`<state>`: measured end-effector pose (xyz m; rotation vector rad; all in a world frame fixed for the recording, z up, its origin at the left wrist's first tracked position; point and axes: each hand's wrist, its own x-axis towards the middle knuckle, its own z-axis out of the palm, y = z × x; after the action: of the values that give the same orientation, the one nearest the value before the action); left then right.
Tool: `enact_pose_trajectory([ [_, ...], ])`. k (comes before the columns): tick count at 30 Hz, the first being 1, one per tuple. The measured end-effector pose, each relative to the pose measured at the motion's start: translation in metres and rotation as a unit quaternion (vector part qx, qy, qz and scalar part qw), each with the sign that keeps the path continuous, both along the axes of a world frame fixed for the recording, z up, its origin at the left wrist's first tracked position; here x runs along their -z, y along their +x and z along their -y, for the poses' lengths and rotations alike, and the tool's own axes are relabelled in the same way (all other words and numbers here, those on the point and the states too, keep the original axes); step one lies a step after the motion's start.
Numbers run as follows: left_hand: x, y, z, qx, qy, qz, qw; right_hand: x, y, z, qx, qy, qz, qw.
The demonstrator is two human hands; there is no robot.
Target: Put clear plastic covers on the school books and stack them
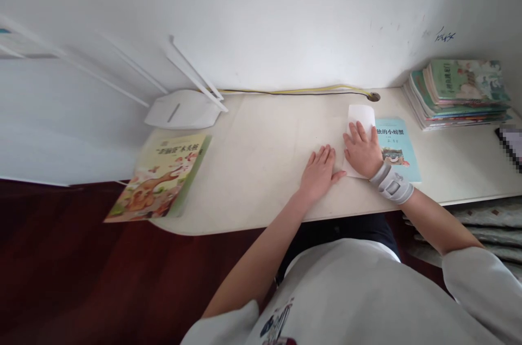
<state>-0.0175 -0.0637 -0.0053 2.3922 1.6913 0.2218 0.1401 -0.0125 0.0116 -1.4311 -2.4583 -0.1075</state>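
A light blue picture book (402, 155) lies on the white table, with a narrow white paper flap or sheet (359, 112) along its left side. My right hand (362, 152) rests flat on this white paper, fingers apart; it covers part of the paper and the book's left edge. A grey band (392, 184) is around the right wrist. Just left of the paper, my left hand (319, 174) is spread palm down on the tabletop, holding nothing. Whether the white paper is joined to the book, I cannot tell.
Several books are stacked (465, 89) at the back right, near a dark-edged device (509, 144). A white router (183, 108) with antennas stands at the left. Yellowish books (167, 171) overhang the table's left edge. Cables (285, 92) run along the wall into a hole (373, 97).
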Motion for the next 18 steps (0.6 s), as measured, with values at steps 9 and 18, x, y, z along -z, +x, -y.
enact_pose_trajectory([
  [9, 0.002, 0.002, 0.002, -0.027, 0.024, 0.029, 0.999, -0.002, -0.012, 0.003, 0.007, -0.010, 0.038, 0.999],
  [18, 0.004, 0.003, 0.004, -0.022, 0.024, -0.007, 0.999, -0.009, 0.014, 0.001, 0.063, -0.024, 0.079, 0.995],
])
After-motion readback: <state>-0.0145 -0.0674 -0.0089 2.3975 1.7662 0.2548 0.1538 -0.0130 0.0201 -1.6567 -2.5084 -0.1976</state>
